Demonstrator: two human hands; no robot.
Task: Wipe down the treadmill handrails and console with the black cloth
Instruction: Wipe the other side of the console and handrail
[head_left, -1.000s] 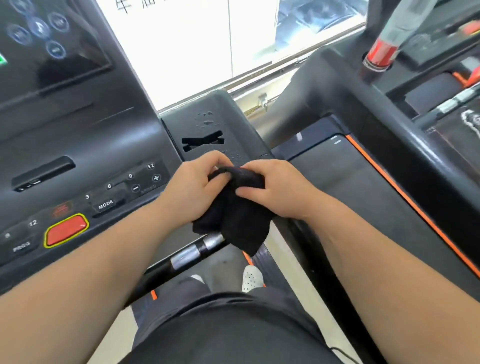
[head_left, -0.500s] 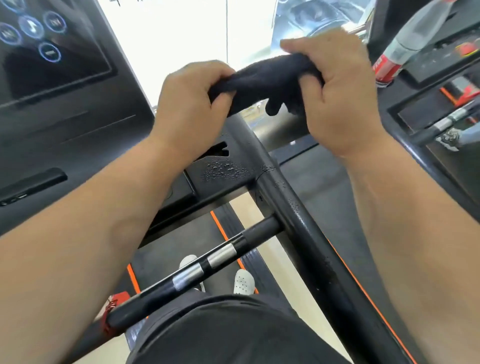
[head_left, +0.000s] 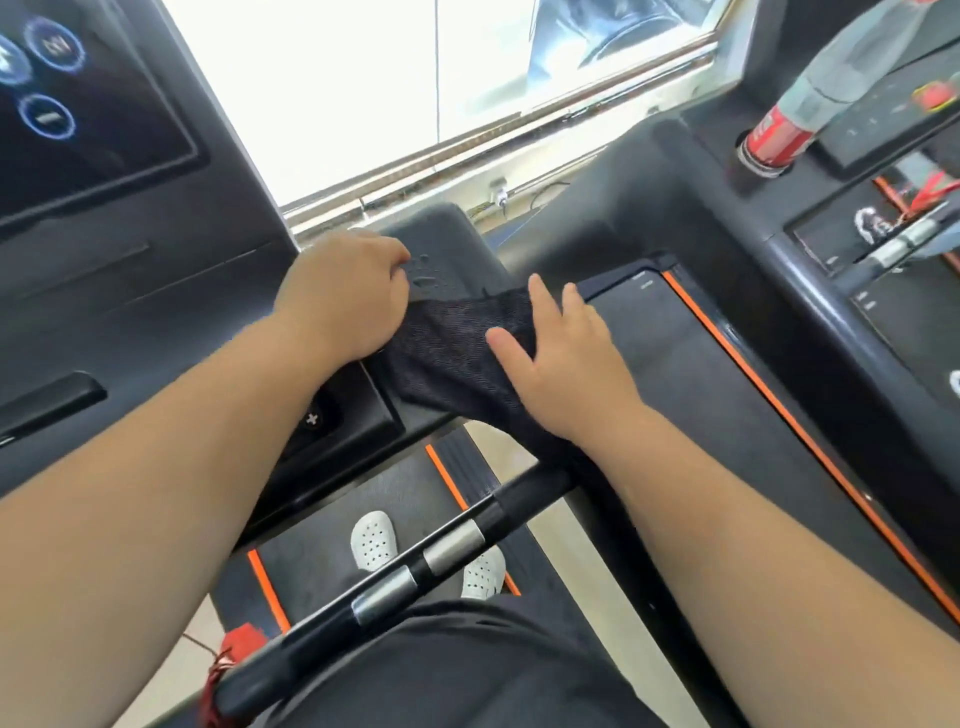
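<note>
On the handrail (head_left: 457, 228), left hand (head_left: 340, 301) grips black cloth (head_left: 447, 343), fingers half hidden; right hand (head_left: 566, 358) presses flat.

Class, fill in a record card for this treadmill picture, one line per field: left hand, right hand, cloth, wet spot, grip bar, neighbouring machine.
left hand: fingers curled, grips one end of the cloth
right hand: fingers straight, presses flat on the cloth
cloth: black, spread over the handrail beside the console
wet spot: water drops on the handrail, just beyond the left hand
grip bar: black bar with two silver bands, untouched
neighbouring machine: bottle with a red label stands in it
</note>
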